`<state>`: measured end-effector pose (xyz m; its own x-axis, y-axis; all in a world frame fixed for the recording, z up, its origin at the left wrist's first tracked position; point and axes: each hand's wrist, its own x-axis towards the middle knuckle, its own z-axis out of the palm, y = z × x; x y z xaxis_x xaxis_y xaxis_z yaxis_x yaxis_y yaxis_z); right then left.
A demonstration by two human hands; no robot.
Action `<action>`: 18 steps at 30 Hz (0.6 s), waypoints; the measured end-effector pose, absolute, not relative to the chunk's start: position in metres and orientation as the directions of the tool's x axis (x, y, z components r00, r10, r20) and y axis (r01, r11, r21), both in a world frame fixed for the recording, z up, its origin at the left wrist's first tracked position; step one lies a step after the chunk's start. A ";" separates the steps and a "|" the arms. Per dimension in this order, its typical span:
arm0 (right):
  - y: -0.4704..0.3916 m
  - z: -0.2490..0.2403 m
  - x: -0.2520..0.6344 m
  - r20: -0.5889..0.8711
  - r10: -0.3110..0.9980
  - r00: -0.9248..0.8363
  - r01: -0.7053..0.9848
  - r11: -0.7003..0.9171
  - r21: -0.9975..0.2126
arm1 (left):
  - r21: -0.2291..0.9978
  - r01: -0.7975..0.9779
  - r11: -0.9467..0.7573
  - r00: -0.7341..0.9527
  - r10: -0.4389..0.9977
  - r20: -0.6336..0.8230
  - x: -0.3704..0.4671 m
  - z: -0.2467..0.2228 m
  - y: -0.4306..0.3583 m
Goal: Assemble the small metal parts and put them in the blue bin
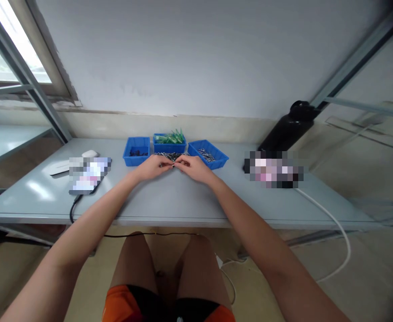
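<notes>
My left hand (pixel 154 167) and my right hand (pixel 194 167) meet over the table, fingertips pinched together around something too small to make out. Just behind them lies a pile of thin dark and silvery pieces (pixel 171 155), partly covered by my fingers. To the left is a blue bin (pixel 136 160) with small black parts (pixel 138 151). Behind the pile, another blue bin (pixel 169 147) is heaped with green pointed pieces (pixel 173 137). On the right, a third blue bin (pixel 220 159), turned at an angle, contains slim silvery metal pieces (pixel 207 155).
A phone (pixel 94 176) with a black cable (pixel 74 206) lies on the left, near a white rounded object (pixel 89 154). A black bottle (pixel 285 132) leans at the right, behind a blurred device (pixel 272 170) with a white cable (pixel 337 223). The table's front edge (pixel 176 221) runs above my knees.
</notes>
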<state>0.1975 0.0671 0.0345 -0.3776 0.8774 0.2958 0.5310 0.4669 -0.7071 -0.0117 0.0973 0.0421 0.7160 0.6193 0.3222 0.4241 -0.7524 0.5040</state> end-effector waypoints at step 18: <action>0.073 0.034 0.206 0.313 0.913 -0.264 0.577 0.409 -0.707 | 0.501 0.535 -0.680 0.597 0.725 0.344 -0.017 0.047 0.101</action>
<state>0.2055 0.0734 0.0344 -0.2639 0.9125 0.3126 0.5767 0.4090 -0.7072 -0.0170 0.1007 0.0467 0.5973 0.7245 0.3439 0.5355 -0.6795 0.5015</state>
